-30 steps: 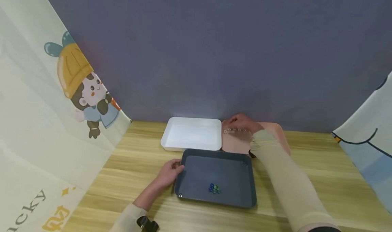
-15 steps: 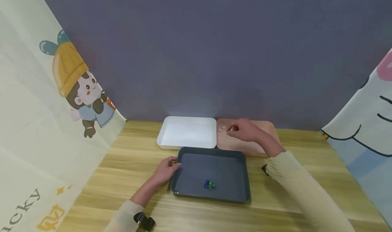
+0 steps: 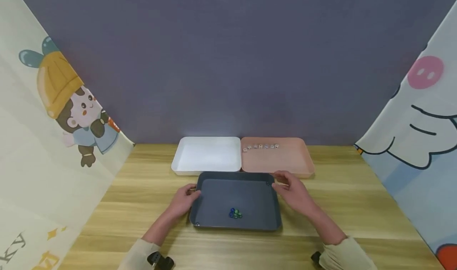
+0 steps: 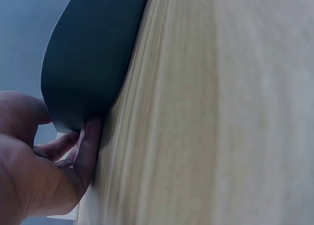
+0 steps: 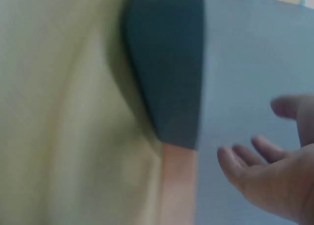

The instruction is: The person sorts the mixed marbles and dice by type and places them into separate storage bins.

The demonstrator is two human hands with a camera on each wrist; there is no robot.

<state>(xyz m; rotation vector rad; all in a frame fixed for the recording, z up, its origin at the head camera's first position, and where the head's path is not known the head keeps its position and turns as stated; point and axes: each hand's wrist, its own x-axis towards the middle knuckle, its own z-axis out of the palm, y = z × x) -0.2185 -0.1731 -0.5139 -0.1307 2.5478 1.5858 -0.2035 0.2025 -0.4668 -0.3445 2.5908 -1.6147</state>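
Observation:
In the head view a dark grey tray (image 3: 235, 196) lies on the wooden table. A small cluster of blue and green marbles (image 3: 235, 213) sits in it; tiny shiny pieces, too small to tell, lie at two corners. My left hand (image 3: 183, 200) grips the tray's left side, thumb at the rim and fingers against the outer wall, as the left wrist view shows. My right hand (image 3: 294, 192) is by the tray's far right corner, fingers loosely bent and holding nothing. The right wrist view shows that hand (image 5: 274, 171) apart from the tray wall (image 5: 169, 68).
Behind the grey tray stand a white tray (image 3: 207, 155) and, touching it on the right, a pink tray (image 3: 282, 161). Several small dice-like cubes (image 3: 260, 146) form a row in the pink one. A dark upright panel (image 3: 228, 64) closes off the table's back.
My right hand has left the row of cubes in the pink tray and come back to the grey tray's right side. The left hand stays at the tray's left side. The head view has shifted.

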